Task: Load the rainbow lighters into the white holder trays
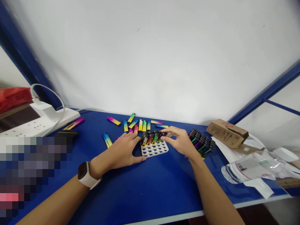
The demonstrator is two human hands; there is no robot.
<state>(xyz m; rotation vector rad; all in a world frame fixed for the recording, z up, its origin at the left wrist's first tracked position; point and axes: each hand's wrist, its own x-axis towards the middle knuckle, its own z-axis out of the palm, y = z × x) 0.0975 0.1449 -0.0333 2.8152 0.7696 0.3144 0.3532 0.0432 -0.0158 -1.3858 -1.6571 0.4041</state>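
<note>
In the head view, my right hand pinches a lighter between thumb and fingers at the right end of the far rows of the white tray. My left hand is spread, its thumb by the tray's near left corner. Upright lighters fill the tray's far rows; the near holes are bare. Loose lighters lie on the blue table, far and left. A block of dark lighters stands right of my right hand, left of the box and bottle.
</note>
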